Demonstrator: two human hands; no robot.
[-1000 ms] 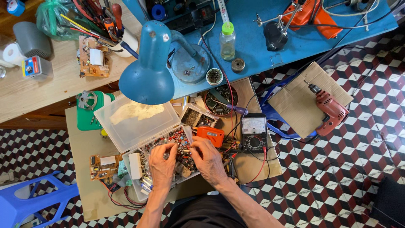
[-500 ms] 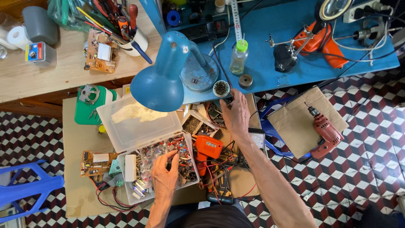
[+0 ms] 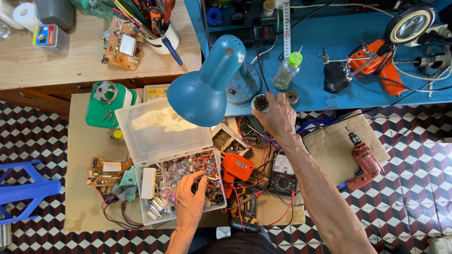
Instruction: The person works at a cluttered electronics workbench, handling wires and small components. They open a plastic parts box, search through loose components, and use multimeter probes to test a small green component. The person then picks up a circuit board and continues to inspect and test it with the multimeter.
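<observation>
On the cardboard sheet (image 3: 84, 136) laid over the tiled floor sits a clear parts box (image 3: 188, 188), its lid (image 3: 160, 129) thrown back and its tray crammed with small electronic parts. The left hand (image 3: 189, 200) rests in that tray, fingers (image 3: 200, 178) curled loosely down among the bits; I cannot tell whether it has pinched anything. The right hand (image 3: 278, 115) is stretched well away from it, up to the edge of the blue bench (image 3: 329, 37), where its thumb and fingers close around a small round tin (image 3: 260, 103) just beside the base of the blue lamp (image 3: 207, 89). The lamp's shade hangs over the box lid. Near the tin, on the bench, stand a clear bottle (image 3: 286, 71) with a green cap and a small dark disc (image 3: 292, 97). Under the outstretched forearm lie an orange tool (image 3: 238, 167) and a black meter (image 3: 282, 178) with red leads. A red drill (image 3: 362, 160) lies on another cardboard piece to the right. Left of the box are a circuit board (image 3: 103, 170) and a green case (image 3: 106, 108).
</observation>
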